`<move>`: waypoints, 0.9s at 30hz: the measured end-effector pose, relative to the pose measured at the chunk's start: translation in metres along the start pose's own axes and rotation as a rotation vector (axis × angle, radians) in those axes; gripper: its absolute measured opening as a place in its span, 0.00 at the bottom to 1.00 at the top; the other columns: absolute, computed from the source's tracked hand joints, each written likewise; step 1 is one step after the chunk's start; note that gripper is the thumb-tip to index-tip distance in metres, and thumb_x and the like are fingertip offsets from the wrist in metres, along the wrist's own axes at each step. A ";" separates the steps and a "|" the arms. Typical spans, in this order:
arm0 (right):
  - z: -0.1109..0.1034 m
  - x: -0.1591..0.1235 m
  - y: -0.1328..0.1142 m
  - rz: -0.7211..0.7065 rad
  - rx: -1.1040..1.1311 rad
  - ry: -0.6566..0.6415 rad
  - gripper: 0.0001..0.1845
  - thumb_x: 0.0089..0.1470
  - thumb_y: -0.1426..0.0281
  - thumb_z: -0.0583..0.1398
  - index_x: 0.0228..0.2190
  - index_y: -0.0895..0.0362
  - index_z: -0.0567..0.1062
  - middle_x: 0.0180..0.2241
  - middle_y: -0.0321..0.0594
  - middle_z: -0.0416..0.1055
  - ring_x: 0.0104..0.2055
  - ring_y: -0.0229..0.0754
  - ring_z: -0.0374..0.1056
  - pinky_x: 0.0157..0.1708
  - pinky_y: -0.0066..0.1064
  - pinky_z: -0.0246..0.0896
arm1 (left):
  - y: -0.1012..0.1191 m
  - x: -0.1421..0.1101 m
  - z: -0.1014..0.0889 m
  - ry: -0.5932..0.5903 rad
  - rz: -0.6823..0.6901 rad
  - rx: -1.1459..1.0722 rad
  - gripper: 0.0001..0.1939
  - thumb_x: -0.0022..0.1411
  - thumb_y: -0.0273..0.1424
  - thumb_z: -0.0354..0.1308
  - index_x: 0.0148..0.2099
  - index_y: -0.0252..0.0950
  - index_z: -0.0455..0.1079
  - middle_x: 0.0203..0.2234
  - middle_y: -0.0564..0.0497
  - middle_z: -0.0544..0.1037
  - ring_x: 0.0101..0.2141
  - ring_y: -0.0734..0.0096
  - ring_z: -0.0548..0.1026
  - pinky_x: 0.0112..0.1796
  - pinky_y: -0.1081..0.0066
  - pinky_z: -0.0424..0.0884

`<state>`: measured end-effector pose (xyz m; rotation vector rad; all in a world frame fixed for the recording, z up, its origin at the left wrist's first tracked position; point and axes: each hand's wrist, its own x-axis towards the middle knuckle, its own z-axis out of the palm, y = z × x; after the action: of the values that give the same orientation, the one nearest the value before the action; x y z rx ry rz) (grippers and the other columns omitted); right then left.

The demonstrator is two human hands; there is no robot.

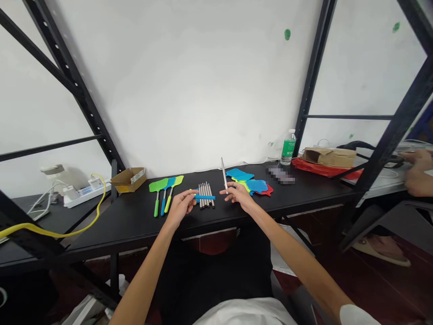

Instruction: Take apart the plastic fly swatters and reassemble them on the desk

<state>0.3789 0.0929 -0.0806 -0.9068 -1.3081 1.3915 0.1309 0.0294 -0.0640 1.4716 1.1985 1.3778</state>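
My left hand (183,206) is closed on one end of a blue handle tube (206,197), which points to the right. In my right hand (236,195) a thin silver metal rod (223,174) stands nearly upright, pinched between the fingers. Several grey metal rods (207,202) lie side by side on the black table between my hands. Left of them are three fly swatters with green (157,198), blue (165,197) and yellow-green (172,195) heads. Beyond my right hand lies a loose pile of blue swatter heads (256,185), with yellow-green and red ones beneath.
At the table's left stands an open cardboard box (130,180); a yellow cable (67,233) and a power strip (86,193) lie further left. A water bottle (288,148) stands at the back right, near a brown carton (329,157). Another person's hand (417,158) shows at far right.
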 end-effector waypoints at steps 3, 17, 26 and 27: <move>0.000 -0.001 -0.001 0.021 0.044 0.000 0.09 0.50 0.69 0.60 0.35 0.56 0.67 0.36 0.46 0.81 0.23 0.36 0.74 0.16 0.20 0.53 | -0.011 0.000 0.006 -0.025 -0.004 -0.027 0.22 0.58 0.47 0.61 0.41 0.31 0.76 0.20 0.54 0.69 0.16 0.81 0.59 0.17 0.76 0.51; 0.001 0.003 0.009 -0.076 -0.015 0.028 0.10 0.45 0.68 0.63 0.32 0.56 0.74 0.23 0.32 0.69 0.19 0.31 0.62 0.17 0.20 0.53 | -0.017 0.001 0.002 0.031 -0.044 -0.174 0.24 0.50 0.42 0.69 0.46 0.32 0.75 0.32 0.45 0.81 0.20 0.78 0.69 0.20 0.75 0.61; 0.001 0.002 0.005 -0.071 0.105 -0.028 0.16 0.51 0.59 0.60 0.30 0.60 0.79 0.26 0.40 0.75 0.18 0.30 0.62 0.17 0.22 0.51 | -0.022 0.003 0.002 0.017 -0.039 -0.092 0.22 0.51 0.37 0.67 0.47 0.31 0.79 0.35 0.42 0.82 0.21 0.77 0.70 0.22 0.74 0.62; 0.001 0.002 0.005 -0.079 0.094 -0.025 0.16 0.50 0.59 0.61 0.30 0.60 0.80 0.26 0.40 0.75 0.18 0.30 0.61 0.16 0.22 0.50 | -0.023 0.003 0.002 0.012 -0.041 -0.093 0.22 0.52 0.37 0.66 0.47 0.30 0.79 0.35 0.42 0.82 0.21 0.77 0.69 0.22 0.74 0.62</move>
<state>0.3767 0.0945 -0.0854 -0.7688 -1.2728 1.3951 0.1298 0.0381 -0.0852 1.3686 1.1498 1.3978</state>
